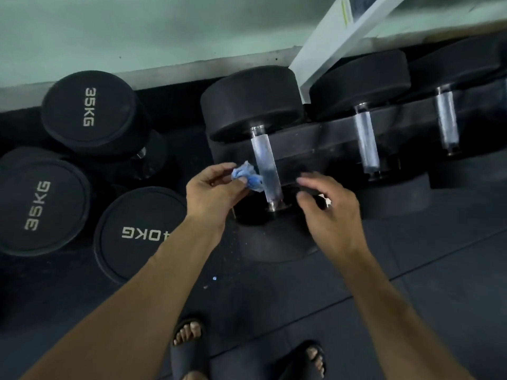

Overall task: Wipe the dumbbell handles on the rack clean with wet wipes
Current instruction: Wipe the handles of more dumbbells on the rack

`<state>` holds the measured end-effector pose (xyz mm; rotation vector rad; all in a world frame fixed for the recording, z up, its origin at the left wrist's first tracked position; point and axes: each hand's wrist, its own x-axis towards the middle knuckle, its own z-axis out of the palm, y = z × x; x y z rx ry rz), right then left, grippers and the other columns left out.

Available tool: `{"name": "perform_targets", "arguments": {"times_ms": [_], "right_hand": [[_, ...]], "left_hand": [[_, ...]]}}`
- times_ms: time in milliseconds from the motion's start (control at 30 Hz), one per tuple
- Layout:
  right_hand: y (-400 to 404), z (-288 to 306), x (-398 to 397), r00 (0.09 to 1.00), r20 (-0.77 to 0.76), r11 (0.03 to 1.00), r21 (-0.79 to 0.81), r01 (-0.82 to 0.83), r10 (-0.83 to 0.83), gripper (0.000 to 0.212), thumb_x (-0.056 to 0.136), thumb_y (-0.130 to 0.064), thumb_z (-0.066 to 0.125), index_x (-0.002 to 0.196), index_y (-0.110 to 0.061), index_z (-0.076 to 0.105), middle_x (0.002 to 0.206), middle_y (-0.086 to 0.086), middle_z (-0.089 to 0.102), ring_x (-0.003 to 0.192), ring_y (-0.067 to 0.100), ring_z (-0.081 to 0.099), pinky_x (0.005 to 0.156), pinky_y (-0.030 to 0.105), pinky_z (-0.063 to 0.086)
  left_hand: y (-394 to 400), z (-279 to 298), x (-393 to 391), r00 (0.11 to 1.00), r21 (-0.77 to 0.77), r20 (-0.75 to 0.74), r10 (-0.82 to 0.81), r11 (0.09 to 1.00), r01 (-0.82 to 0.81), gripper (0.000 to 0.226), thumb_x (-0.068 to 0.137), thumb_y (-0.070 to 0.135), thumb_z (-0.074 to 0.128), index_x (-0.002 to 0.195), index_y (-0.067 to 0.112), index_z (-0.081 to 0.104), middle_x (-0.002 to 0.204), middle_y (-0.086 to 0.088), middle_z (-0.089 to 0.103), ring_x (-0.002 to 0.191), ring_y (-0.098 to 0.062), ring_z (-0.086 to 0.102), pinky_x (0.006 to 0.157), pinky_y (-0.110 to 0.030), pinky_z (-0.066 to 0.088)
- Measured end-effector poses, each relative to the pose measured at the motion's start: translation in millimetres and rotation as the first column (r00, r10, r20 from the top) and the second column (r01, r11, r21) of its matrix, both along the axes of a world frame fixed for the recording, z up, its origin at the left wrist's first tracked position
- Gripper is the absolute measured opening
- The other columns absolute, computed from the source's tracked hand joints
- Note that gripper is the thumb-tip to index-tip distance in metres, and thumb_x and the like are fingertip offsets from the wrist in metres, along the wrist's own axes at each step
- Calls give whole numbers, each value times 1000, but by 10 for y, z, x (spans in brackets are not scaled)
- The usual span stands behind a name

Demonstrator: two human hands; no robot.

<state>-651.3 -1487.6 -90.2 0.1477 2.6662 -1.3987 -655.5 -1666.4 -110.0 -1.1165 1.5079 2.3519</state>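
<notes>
On the low rack [315, 144] ahead of you, the nearest dumbbell handle [265, 165] lies between its black heads. Your left hand [212, 192] pinches a crumpled blue wet wipe [248, 176] against the handle's left side. Your right hand [330, 209] hovers just right of it, fingers loosely curled, apart, gripping nothing.

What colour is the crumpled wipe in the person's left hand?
Light blue. The wipe, pinched by the left hand, shows best in the head view.

Crumpled blue wet wipe [248, 176] touching knurled steel dumbbell handle [265, 165]
</notes>
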Motion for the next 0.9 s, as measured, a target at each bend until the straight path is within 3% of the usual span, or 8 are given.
{"name": "perform_targets", "arguments": {"times_ms": [100,200,333,400,533,700,833,900], "right_hand": [[96,-202,159,997,78,993,119,11,-21,42,95,-36,58,133,-19,59,131,-20,46,131,-8,32,97,-3,19],[35,-380,275,1000,15,989,147,20,-22,67,88,-58,34,140,-19,51,135,-22,40,131,-14,23,98,-3,17],[-12,-483,281,992,-80,978,178,109,-96,64,86,-56,29,131,-20,56,130,-18,47,127,-5,35,97,21,32],[-19,-497,288,988,-110,977,171,125,-107,60,87,-54,31,128,-19,58,129,-15,51,122,-3,39,94,26,34],[-29,-506,293,983,-137,976,160,146,-124,57,89,-53,32,125,-19,59,126,-16,52,118,-5,41,88,23,35],[-33,-534,297,979,-157,974,166,156,-130,53,89,-52,32,121,-19,60,123,-19,52,116,-3,43,84,19,36],[-49,-543,308,975,-177,970,177,164,-133,55,91,-55,31,120,-19,61,125,-18,52,118,3,48,84,25,38],[-45,-532,317,975,-178,970,176,167,-135,57,92,-56,30,121,-19,61,128,-14,54,121,5,49,82,22,37]], "left_hand": [[-1,-171,-192,998,-101,24,58,993,-55,25,80,-10,72,87,13,65,82,-2,71,81,-16,73,77,-27,59],[47,-299,-427,992,-93,8,128,988,-127,22,81,-8,71,79,13,67,81,-2,72,78,-13,72,73,-23,58],[142,-347,-653,995,68,-7,102,993,-102,17,89,-3,66,84,12,69,81,-3,73,77,-15,71,77,-32,61],[139,-386,-613,999,96,-28,44,995,-42,16,91,-3,63,89,11,71,88,-4,74,84,-16,72,81,-34,60],[94,-481,-453,988,42,-83,-131,990,134,22,93,-8,56,103,5,71,106,-10,73,98,-21,71,84,-34,59],[112,-440,-701,992,168,-109,62,985,-44,30,91,-16,51,87,7,72,94,-10,74,89,-22,71,73,-30,60],[135,-617,-399,964,24,-117,-239,970,244,30,91,-15,51,110,0,70,101,-11,74,95,-24,71,84,-32,58],[117,-608,-462,969,25,-113,-221,974,226,30,90,-17,50,105,-1,70,88,-8,74,83,-20,70,81,-32,59]]}}
